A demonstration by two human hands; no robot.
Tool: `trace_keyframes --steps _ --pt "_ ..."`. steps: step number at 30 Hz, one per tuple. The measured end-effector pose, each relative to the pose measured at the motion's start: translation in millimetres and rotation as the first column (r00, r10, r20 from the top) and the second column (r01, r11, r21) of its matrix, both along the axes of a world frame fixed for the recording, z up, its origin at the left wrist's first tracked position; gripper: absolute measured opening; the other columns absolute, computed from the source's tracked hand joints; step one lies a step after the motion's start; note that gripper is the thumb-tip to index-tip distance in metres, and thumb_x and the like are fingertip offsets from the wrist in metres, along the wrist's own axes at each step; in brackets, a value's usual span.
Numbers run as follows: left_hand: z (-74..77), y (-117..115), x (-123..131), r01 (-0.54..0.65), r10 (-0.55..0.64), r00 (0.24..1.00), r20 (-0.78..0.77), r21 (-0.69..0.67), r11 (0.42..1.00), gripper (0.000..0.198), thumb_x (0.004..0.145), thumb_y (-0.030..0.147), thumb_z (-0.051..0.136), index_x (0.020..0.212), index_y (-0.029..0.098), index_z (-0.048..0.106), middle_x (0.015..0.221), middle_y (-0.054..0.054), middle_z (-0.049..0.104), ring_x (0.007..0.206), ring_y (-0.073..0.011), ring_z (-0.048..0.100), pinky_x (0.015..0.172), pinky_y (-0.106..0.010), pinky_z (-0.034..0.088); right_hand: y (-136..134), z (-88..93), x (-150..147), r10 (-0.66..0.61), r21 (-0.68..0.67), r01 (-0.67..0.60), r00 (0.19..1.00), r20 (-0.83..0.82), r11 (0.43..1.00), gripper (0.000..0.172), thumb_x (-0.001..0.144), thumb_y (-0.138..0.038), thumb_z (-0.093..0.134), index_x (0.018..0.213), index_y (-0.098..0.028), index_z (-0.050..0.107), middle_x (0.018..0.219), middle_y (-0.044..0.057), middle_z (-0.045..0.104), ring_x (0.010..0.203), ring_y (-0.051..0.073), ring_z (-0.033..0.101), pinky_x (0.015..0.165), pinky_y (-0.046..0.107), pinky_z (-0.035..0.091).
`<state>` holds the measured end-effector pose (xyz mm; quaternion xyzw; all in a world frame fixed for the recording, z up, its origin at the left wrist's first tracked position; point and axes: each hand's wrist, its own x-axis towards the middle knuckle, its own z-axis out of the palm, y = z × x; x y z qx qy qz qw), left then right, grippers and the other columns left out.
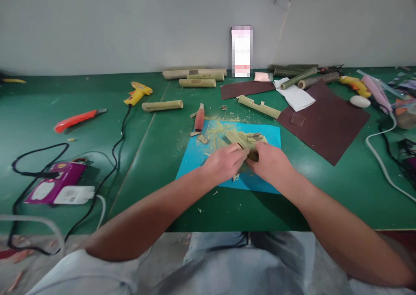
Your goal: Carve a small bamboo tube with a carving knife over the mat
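Note:
My left hand [225,161] is closed around a pale bamboo tube [234,138] over a blue sheet [195,158]. Close beside it, my right hand [271,159] has its fingers bent in at the near end of the same tube; a dark hollow shows between thumb and fingers. Whether the right fingers also pinch something small is hidden. Yellowish shavings and dust [217,132] cover the sheet around the tube. A red-handled knife [199,119] lies at the sheet's far left edge, near some bamboo chips [203,139].
Cut bamboo tubes [197,83] lie at the back, another [162,106] at left, a notched one [259,107] at right. Brown sandpaper [325,121] is to the right. A yellow glue gun [138,93], orange cutter [78,120] and corded purple power strip [58,182] are left. A phone [242,52] leans on the wall.

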<state>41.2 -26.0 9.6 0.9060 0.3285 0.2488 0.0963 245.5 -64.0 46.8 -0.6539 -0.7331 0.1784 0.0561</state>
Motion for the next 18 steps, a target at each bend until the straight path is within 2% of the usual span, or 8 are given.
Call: trace_keyframes --steps 4,6,9,10,12,14,16,18 --pt "0.9 13.0 -8.0 -0.155 0.152 0.987 0.045 0.051 0.987 0.034 0.110 0.028 0.048 0.115 0.017 0.079 0.089 -0.008 0.073 0.083 -0.0201 0.069 0.074 -0.031 0.057 0.0 1.0 0.0 -0.006 0.007 0.006 1.000 -0.016 1.000 0.022 0.093 -0.042 0.066 0.098 -0.021 0.066 0.096 0.009 0.073 0.084 0.024 0.067 0.063 0.033 0.033" --pt "0.4 11.1 -7.9 -0.122 0.119 0.991 0.064 0.037 0.992 0.033 0.109 0.028 0.049 0.117 0.017 0.079 0.093 -0.008 0.074 0.085 -0.0190 0.070 0.075 -0.030 0.058 -0.2 1.3 -0.4 -0.006 0.006 0.006 1.000 -0.012 1.000 0.022 0.093 -0.041 0.066 0.099 -0.021 0.066 0.095 0.008 0.073 0.084 0.024 0.067 0.063 0.033 0.032" --pt "-1.1 5.6 -6.2 -0.017 0.020 0.997 0.070 -0.032 0.999 0.034 0.110 0.027 0.049 0.129 0.018 0.076 0.102 -0.009 0.075 0.090 -0.0182 0.072 0.077 -0.028 0.058 -0.4 2.2 -0.9 -0.017 -0.008 0.017 1.000 0.002 1.000 0.021 0.093 -0.039 0.066 0.101 -0.020 0.066 0.094 0.008 0.073 0.082 0.024 0.067 0.062 0.033 0.033" --pt "-1.6 6.7 -7.1 -0.024 0.026 0.998 0.057 -0.031 0.999 0.034 0.110 0.027 0.049 0.129 0.019 0.076 0.101 -0.009 0.075 0.088 -0.0179 0.072 0.076 -0.028 0.058 -0.5 2.6 -0.8 -0.021 -0.013 0.021 1.000 0.003 1.000 0.021 0.093 -0.039 0.067 0.101 -0.020 0.067 0.094 0.008 0.073 0.082 0.023 0.067 0.062 0.033 0.033" --pt "-2.5 14.5 -11.9 -0.121 0.119 0.991 0.059 0.025 0.992 0.033 0.110 0.029 0.049 0.118 0.019 0.080 0.091 -0.007 0.074 0.083 -0.0187 0.070 0.075 -0.030 0.058 -0.5 3.4 -0.4 -0.022 -0.018 0.022 1.000 -0.004 1.000 0.022 0.094 -0.042 0.067 0.099 -0.021 0.067 0.095 0.008 0.073 0.083 0.024 0.067 0.062 0.033 0.033" --pt "-3.6 24.1 -17.8 -0.221 0.217 0.971 0.096 0.039 0.974 0.033 0.109 0.028 0.050 0.118 0.016 0.080 0.093 -0.009 0.074 0.090 -0.0213 0.071 0.081 -0.033 0.059 -0.4 3.8 0.2 -0.014 -0.016 0.014 1.000 -0.009 1.000 0.024 0.094 -0.044 0.067 0.098 -0.021 0.067 0.096 0.008 0.073 0.084 0.024 0.067 0.063 0.033 0.034" --pt "-5.0 28.9 -21.2 -0.234 0.229 0.968 0.098 0.040 0.971 0.034 0.109 0.029 0.050 0.121 0.015 0.079 0.098 -0.011 0.075 0.092 -0.0226 0.072 0.083 -0.035 0.060 -0.3 3.6 0.7 -0.008 -0.014 0.008 1.000 -0.006 1.000 0.023 0.095 -0.044 0.067 0.099 -0.021 0.067 0.096 0.008 0.073 0.084 0.024 0.067 0.063 0.033 0.034" --pt "-6.3 27.9 -21.2 -0.197 0.194 0.978 0.075 0.032 0.980 0.035 0.109 0.030 0.049 0.125 0.016 0.077 0.099 -0.011 0.075 0.091 -0.0223 0.072 0.082 -0.035 0.060 -0.2 2.9 0.9 -0.006 -0.010 0.006 1.000 -0.003 1.000 0.023 0.095 -0.043 0.067 0.099 -0.021 0.067 0.096 0.009 0.074 0.084 0.024 0.068 0.063 0.033 0.034"
